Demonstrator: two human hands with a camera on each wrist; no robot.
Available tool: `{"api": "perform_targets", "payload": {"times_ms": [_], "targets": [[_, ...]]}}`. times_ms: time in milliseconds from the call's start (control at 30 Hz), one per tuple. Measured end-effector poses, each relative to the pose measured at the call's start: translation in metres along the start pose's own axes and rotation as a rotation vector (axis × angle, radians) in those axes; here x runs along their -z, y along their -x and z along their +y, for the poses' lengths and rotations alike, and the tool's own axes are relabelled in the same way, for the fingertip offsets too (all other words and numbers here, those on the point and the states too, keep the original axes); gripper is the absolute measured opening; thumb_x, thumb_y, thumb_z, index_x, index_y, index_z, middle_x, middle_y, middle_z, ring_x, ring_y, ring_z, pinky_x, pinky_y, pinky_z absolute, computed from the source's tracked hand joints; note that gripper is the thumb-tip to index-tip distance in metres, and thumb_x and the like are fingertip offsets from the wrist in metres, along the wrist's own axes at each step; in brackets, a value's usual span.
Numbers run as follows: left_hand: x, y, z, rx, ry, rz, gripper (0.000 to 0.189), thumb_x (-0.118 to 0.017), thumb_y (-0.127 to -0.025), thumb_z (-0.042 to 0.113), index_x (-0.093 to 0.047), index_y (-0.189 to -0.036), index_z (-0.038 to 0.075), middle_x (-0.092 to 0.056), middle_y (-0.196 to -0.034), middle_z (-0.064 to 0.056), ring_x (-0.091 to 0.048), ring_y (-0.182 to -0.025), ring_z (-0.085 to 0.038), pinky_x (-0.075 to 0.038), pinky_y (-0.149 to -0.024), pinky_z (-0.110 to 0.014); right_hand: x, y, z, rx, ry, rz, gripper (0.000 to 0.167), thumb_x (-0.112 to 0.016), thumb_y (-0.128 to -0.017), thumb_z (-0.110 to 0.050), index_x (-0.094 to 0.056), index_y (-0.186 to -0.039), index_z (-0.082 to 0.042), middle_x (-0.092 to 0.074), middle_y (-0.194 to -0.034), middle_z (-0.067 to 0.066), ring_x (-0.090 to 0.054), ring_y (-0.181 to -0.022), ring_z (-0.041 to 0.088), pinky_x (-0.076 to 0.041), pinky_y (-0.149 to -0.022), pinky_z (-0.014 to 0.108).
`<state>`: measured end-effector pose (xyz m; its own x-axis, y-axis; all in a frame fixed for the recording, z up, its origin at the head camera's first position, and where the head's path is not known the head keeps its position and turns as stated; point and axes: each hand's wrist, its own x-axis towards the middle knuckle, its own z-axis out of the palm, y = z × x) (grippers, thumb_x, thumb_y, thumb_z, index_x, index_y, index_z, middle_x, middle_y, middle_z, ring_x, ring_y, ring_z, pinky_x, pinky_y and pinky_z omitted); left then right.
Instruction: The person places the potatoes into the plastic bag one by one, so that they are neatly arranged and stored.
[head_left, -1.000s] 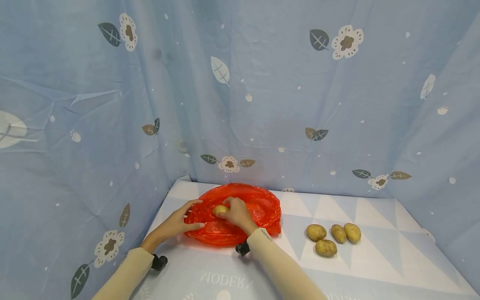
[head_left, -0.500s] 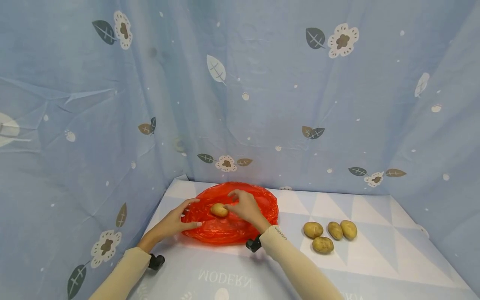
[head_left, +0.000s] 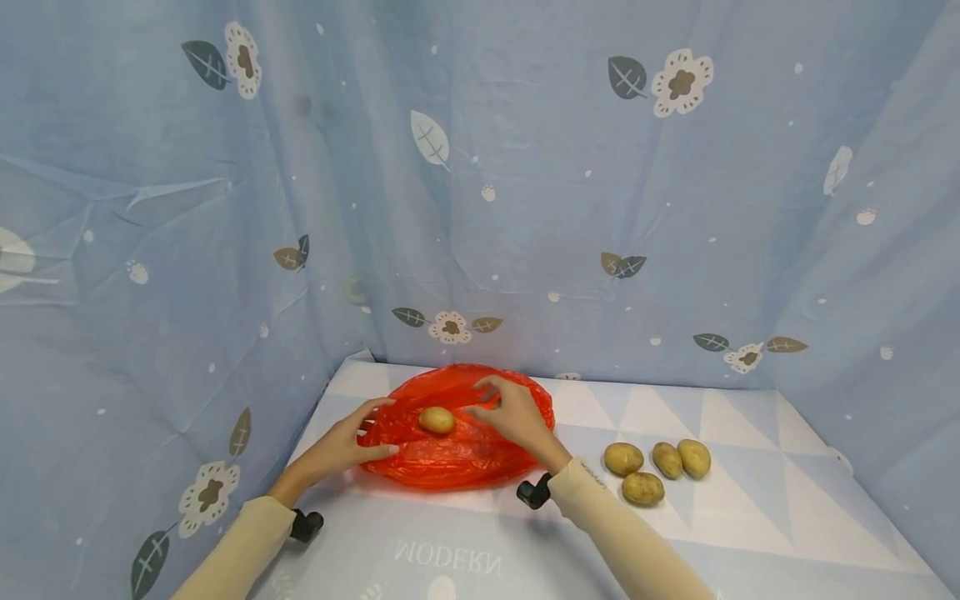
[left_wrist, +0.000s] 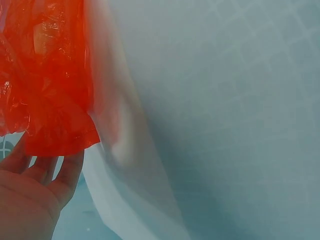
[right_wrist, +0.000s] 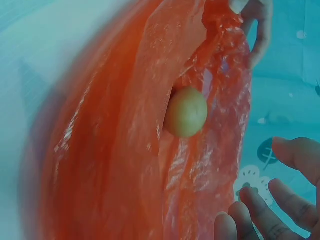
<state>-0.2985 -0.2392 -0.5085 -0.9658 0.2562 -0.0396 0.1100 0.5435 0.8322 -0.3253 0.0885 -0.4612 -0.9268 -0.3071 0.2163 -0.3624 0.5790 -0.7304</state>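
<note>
A crumpled red plastic bag [head_left: 465, 471] lies on the table with its mouth spread. One potato [head_left: 437, 420] rests in its mouth and also shows as a round yellowish potato [right_wrist: 187, 112] among the folds in the right wrist view. My left hand [head_left: 347, 442] is at the bag's left end, thumb and fingers spread wide apart and touching the plastic. In the left wrist view its fingers [left_wrist: 67, 172] reach behind the bag's edge. My right hand [head_left: 517, 414] hovers over the right part of the bag, fingers loosely bent, holding nothing.
Several loose potatoes [head_left: 642, 489] lie in a group on the patterned tablecloth [head_left: 750, 517] to the right of the bag. A blue flowered curtain [head_left: 540, 208] stands close behind and along the left side.
My right hand has let go of the potato, leaving it in the bag's mouth, and has drawn back to the right. My left hand stays at the bag's left end.
</note>
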Motion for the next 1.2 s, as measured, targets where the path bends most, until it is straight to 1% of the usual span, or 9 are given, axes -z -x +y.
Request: {"api": "perform_targets", "payload": {"times_ms": [100,267,333,467,567,833,933,1033,1200], "targets": [[0.000,0.000,0.000,-0.003,0.002,-0.003,0.081,-0.085,-0.085,0.037,-0.041,-0.153,0.029,-0.054,-0.140,-0.010,-0.051,-0.127,-0.034,-0.055,-0.094,-0.049,0.008,0.005,0.001,-0.001,0.008,0.016,0.041,-0.083,-0.089,-0.037,-0.069,-0.121,-0.016,-0.072,-0.107,0.005,-0.065,-0.084,0.015,-0.057,-0.076,0.033],[0.000,0.001,0.001,-0.006,0.002,-0.010,0.080,-0.085,-0.086,0.035,-0.041,-0.153,0.028,-0.055,-0.139,-0.010,-0.052,-0.127,-0.034,-0.056,-0.093,-0.048,0.018,0.013,0.004,0.012,0.017,0.050,0.036,-0.084,-0.088,-0.031,-0.070,-0.118,-0.017,-0.072,-0.104,0.004,-0.066,-0.084,0.022,-0.056,-0.074,0.035],[0.001,0.003,0.001,-0.012,0.008,-0.015,0.080,-0.084,-0.086,0.033,-0.041,-0.153,0.026,-0.055,-0.139,-0.011,-0.052,-0.126,-0.034,-0.056,-0.092,-0.048,0.022,0.015,0.006,0.017,0.020,0.060,0.035,-0.084,-0.088,-0.029,-0.070,-0.118,-0.017,-0.072,-0.102,0.003,-0.065,-0.082,0.021,-0.056,-0.073,0.035],[0.002,0.004,0.003,-0.023,0.013,-0.022,0.080,-0.084,-0.087,0.032,-0.041,-0.154,0.024,-0.054,-0.139,-0.012,-0.052,-0.126,-0.035,-0.056,-0.092,-0.048,0.030,0.018,0.011,-0.006,0.033,0.066,0.034,-0.083,-0.089,-0.029,-0.070,-0.117,-0.016,-0.072,-0.099,0.000,-0.064,-0.079,0.018,-0.056,-0.071,0.032],[0.002,0.004,0.003,-0.029,0.007,-0.022,0.080,-0.084,-0.087,0.033,-0.040,-0.154,0.025,-0.055,-0.138,-0.012,-0.052,-0.126,-0.034,-0.056,-0.093,-0.047,0.036,0.020,0.011,-0.018,0.045,0.076,0.034,-0.084,-0.089,-0.028,-0.070,-0.117,-0.016,-0.072,-0.097,-0.001,-0.064,-0.080,0.019,-0.056,-0.069,0.032],[0.002,0.003,0.001,-0.036,-0.007,-0.028,0.081,-0.083,-0.088,0.034,-0.039,-0.154,0.022,-0.055,-0.139,-0.013,-0.052,-0.126,-0.036,-0.056,-0.093,-0.048,0.050,0.032,0.015,-0.009,0.057,0.107,0.037,-0.084,-0.088,-0.027,-0.071,-0.120,-0.015,-0.073,-0.102,0.003,-0.061,-0.080,0.016,-0.054,-0.070,0.032],[0.002,0.002,0.000,-0.026,-0.005,-0.026,0.080,-0.083,-0.087,0.035,-0.040,-0.154,0.024,-0.055,-0.138,-0.012,-0.052,-0.126,-0.035,-0.056,-0.093,-0.048,0.056,0.037,0.018,-0.009,0.060,0.113,0.037,-0.084,-0.088,-0.027,-0.071,-0.121,-0.015,-0.073,-0.103,0.004,-0.062,-0.082,0.017,-0.055,-0.070,0.032],[0.003,0.003,0.001,-0.017,0.000,-0.018,0.080,-0.084,-0.086,0.035,-0.041,-0.153,0.026,-0.055,-0.138,-0.011,-0.052,-0.126,-0.033,-0.056,-0.093,-0.047,0.061,0.042,0.022,-0.010,0.064,0.122,0.038,-0.083,-0.089,-0.027,-0.071,-0.122,-0.013,-0.073,-0.106,0.008,-0.062,-0.083,0.019,-0.055,-0.067,0.032],[0.004,0.004,-0.001,-0.021,-0.011,-0.014,0.080,-0.085,-0.086,0.035,-0.042,-0.153,0.026,-0.056,-0.136,-0.010,-0.053,-0.124,-0.033,-0.056,-0.094,-0.048,0.067,0.050,0.033,-0.046,0.080,0.144,0.042,-0.083,-0.089,-0.027,-0.070,-0.124,-0.009,-0.072,-0.108,0.012,-0.061,-0.084,0.020,-0.054,-0.065,0.029]]}}
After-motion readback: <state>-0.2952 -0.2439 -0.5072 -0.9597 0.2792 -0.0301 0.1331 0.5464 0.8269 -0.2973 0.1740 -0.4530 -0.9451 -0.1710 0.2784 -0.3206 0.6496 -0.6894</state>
